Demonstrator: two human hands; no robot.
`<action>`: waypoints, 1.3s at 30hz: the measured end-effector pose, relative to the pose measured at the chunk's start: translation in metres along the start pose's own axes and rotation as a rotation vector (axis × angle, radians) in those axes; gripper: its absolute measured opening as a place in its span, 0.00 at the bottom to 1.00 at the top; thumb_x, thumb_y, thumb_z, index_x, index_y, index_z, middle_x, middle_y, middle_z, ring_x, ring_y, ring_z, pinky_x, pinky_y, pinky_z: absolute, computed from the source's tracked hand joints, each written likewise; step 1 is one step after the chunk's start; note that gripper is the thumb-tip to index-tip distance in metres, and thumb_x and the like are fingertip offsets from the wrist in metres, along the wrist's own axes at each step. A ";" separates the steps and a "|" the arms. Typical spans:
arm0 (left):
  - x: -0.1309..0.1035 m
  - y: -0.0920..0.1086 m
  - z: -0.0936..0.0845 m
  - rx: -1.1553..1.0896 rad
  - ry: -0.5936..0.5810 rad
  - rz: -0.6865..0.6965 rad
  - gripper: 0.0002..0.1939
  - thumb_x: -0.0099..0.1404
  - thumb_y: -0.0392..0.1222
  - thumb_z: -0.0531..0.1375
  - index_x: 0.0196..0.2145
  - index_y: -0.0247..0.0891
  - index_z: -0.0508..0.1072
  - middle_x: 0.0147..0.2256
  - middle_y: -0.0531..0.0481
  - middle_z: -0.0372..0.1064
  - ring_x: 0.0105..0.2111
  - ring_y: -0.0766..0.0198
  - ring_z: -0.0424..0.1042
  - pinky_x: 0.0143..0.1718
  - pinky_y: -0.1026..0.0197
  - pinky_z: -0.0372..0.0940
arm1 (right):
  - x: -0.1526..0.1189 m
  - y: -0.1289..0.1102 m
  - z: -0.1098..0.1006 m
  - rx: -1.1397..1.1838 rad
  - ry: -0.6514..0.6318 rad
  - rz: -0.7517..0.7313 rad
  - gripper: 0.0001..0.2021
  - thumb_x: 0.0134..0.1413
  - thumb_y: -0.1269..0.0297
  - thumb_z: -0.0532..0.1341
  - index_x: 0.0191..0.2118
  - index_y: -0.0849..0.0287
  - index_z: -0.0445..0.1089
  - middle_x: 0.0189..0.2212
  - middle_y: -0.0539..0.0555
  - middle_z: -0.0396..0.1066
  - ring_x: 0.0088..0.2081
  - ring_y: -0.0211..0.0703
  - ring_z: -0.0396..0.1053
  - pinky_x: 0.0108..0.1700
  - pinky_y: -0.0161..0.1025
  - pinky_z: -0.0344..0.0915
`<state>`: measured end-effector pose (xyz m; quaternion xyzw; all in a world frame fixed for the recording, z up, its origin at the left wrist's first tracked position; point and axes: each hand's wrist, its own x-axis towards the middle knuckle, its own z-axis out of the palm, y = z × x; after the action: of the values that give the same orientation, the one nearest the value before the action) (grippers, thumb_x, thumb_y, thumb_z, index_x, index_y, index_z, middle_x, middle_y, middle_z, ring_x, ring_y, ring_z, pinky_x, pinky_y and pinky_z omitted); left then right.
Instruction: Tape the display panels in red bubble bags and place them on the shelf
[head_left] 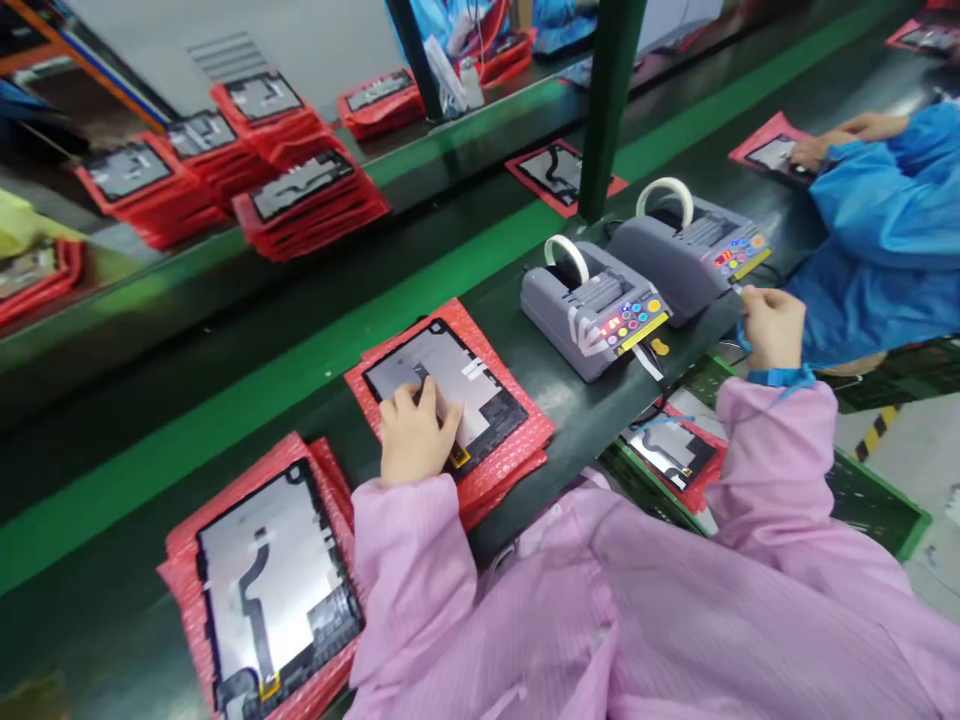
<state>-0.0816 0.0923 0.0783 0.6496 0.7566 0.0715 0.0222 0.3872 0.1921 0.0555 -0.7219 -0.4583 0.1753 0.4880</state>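
Head view: I see right hand (775, 328) pinching tape (738, 290) that crooked tugging could fold; panel (478, 402) beneath spread left hand (414, 432).

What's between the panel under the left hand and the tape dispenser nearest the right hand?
In the head view, the other tape dispenser; dark work surface shows between it and the red wrapping under the panel.

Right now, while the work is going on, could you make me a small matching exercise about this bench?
1. Left hand
2. Right hand
3. Wearer's sleeves
4. Tape rolls

A. Standing upright on the grey machines
B. Pink cloth
C. Resting on a flat panel
D. Near the front of one machine

Pairs: 1-C, 2-D, 3-B, 4-A.
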 end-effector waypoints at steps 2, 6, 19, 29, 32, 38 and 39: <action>0.000 0.002 0.000 0.013 0.002 -0.017 0.31 0.67 0.53 0.56 0.62 0.33 0.68 0.55 0.31 0.63 0.53 0.36 0.62 0.51 0.36 0.64 | -0.004 -0.008 -0.002 -0.004 0.115 0.052 0.13 0.54 0.49 0.60 0.28 0.53 0.67 0.27 0.55 0.66 0.36 0.54 0.70 0.33 0.49 0.64; -0.004 0.002 0.007 0.004 0.089 -0.025 0.31 0.66 0.53 0.58 0.62 0.36 0.69 0.54 0.32 0.64 0.51 0.38 0.62 0.52 0.38 0.62 | -0.069 -0.071 -0.015 0.002 0.302 -0.117 0.09 0.54 0.51 0.61 0.30 0.49 0.71 0.28 0.57 0.67 0.35 0.54 0.70 0.35 0.50 0.63; -0.007 0.001 0.009 -0.048 0.081 -0.036 0.33 0.71 0.58 0.52 0.64 0.32 0.65 0.58 0.33 0.64 0.54 0.42 0.62 0.55 0.42 0.59 | -0.161 -0.223 0.260 -0.061 -1.088 -0.531 0.07 0.54 0.70 0.60 0.26 0.61 0.67 0.28 0.51 0.68 0.32 0.38 0.63 0.38 0.38 0.58; -0.007 0.001 0.007 -0.089 0.068 -0.044 0.33 0.72 0.59 0.50 0.64 0.33 0.65 0.57 0.34 0.65 0.53 0.44 0.63 0.55 0.43 0.60 | -0.167 -0.222 0.272 -0.321 -1.120 -0.648 0.08 0.57 0.67 0.59 0.28 0.59 0.71 0.31 0.51 0.70 0.30 0.37 0.62 0.34 0.37 0.51; -0.007 0.001 0.008 -0.083 0.082 -0.050 0.32 0.72 0.59 0.50 0.62 0.33 0.67 0.57 0.35 0.66 0.53 0.44 0.63 0.55 0.43 0.59 | -0.169 -0.225 0.275 -0.363 -1.104 -0.684 0.07 0.57 0.68 0.58 0.29 0.60 0.71 0.32 0.52 0.70 0.31 0.38 0.62 0.34 0.38 0.51; -0.007 0.000 0.007 -0.081 0.062 -0.040 0.32 0.72 0.58 0.50 0.63 0.34 0.67 0.63 0.40 0.62 0.52 0.44 0.62 0.54 0.41 0.60 | -0.172 -0.227 0.273 -0.467 -1.080 -0.753 0.08 0.59 0.67 0.56 0.30 0.60 0.70 0.36 0.54 0.72 0.34 0.40 0.66 0.32 0.38 0.50; -0.007 0.000 0.006 -0.086 0.052 -0.038 0.32 0.72 0.58 0.50 0.64 0.33 0.66 0.64 0.41 0.61 0.52 0.44 0.62 0.54 0.41 0.60 | -0.173 -0.228 0.272 -0.486 -1.080 -0.765 0.08 0.60 0.67 0.56 0.31 0.60 0.70 0.37 0.54 0.72 0.34 0.41 0.67 0.32 0.39 0.50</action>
<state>-0.0795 0.0861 0.0720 0.6314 0.7653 0.1207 0.0317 -0.0046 0.2198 0.0931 -0.4107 -0.8843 0.2179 0.0443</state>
